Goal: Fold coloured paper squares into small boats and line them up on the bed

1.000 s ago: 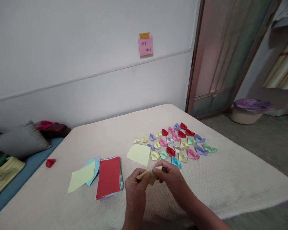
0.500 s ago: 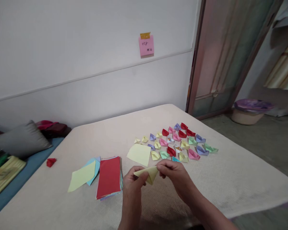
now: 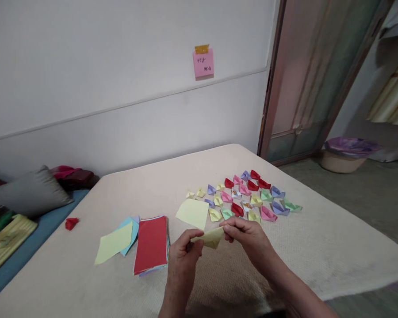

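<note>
L hand [image 3: 183, 255] & R hand [image 3: 248, 239], fingers pinched shut on yellow folded paper [image 3: 211, 238]

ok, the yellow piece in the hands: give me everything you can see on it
The yellow paper piece is pale yellow, thin and matte. It is partly folded into a small, flattish shape with creases, narrowing toward its left end. It is held roughly level just above the table, not resting on it. The left hand pinches its left end and the right hand its right end, each between thumb and fingers. The finer fold detail is too small to tell.
</note>
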A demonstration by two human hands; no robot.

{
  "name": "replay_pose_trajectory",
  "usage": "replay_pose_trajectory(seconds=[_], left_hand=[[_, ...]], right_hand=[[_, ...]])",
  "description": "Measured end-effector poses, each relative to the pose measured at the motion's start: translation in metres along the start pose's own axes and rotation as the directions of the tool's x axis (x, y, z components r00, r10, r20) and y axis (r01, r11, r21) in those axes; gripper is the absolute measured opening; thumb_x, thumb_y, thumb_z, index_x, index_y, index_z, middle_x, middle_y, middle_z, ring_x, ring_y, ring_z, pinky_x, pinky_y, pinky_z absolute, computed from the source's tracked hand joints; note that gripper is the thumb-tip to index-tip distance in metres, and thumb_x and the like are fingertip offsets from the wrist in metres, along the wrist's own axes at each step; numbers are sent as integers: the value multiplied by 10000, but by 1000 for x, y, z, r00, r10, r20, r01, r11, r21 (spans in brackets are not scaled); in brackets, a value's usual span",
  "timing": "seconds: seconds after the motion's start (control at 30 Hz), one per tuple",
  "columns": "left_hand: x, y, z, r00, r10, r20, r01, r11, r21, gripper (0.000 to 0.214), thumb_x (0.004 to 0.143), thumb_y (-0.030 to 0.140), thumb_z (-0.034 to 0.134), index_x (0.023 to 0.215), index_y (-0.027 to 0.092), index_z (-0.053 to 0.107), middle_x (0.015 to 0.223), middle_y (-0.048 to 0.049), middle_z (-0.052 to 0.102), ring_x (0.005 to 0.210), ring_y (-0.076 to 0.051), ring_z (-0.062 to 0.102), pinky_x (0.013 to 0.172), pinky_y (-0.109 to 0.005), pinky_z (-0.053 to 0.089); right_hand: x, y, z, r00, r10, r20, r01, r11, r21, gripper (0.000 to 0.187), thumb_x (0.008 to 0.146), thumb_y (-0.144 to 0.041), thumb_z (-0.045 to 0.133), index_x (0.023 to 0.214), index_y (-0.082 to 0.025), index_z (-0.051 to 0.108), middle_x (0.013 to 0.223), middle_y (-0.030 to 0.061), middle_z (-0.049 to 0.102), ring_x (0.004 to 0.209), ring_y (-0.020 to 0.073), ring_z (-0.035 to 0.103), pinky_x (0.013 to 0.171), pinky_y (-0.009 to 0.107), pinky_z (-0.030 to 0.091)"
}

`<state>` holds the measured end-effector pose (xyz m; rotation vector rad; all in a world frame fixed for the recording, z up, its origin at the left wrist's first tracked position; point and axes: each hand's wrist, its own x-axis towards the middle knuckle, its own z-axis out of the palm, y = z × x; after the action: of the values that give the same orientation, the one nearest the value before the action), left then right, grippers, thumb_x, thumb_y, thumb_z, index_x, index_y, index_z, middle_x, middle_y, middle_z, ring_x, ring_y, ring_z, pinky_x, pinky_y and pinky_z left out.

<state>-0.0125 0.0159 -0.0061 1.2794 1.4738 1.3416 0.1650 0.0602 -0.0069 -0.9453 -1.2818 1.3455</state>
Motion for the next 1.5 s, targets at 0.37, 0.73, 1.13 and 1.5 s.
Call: replay_pose_trajectory(seconds=[0.37, 0.73, 1.13, 1.5], left_hand=[[4, -10, -2, 922, 371, 113, -377, 926, 33, 202, 751, 105, 609, 879, 240, 686, 912, -36, 637, 834, -166, 591, 656, -225, 462], [4, -10, -1, 922, 373, 106, -381, 922, 67, 176, 755, 118, 613, 876, 234, 669, 984, -54, 627, 898, -184, 600, 677, -233, 481], [2, -7, 2, 963, 242, 118, -255, 960, 114, 85, 822, 175, 511, 810, 204, 590, 888, -29, 632, 738, -147, 564, 627, -233, 422], [-5, -5, 8, 976, 183, 115, -198, 971, 135, 137, 850, 173, 423, 854, 205, 556, 775, -8, 617, 751, -165, 560, 644, -245, 409]], right_hand=[[1, 2, 3, 1000, 18, 22, -19, 999, 45, 164, 731, -305, 645, 690, -152, 689, 533, -6, 572, 530, 126, 492, 525, 249, 376], [0, 5, 0, 1000, 20, 15, -21, 997, 79, 159, 736, -296, 647, 716, -145, 693, 531, -5, 585, 521, 118, 493, 527, 245, 377], [-1, -1, 2, 997, 46, -58, -41, 996, 80, 108, 679, -260, 686, 671, -154, 670, 519, -5, 607, 512, 123, 519, 518, 239, 394], [-10, 2, 17, 1000, 25, 1, -25, 997, -67, 102, 715, -218, 637, 624, -176, 616, 523, -14, 600, 517, 124, 521, 510, 232, 408]])
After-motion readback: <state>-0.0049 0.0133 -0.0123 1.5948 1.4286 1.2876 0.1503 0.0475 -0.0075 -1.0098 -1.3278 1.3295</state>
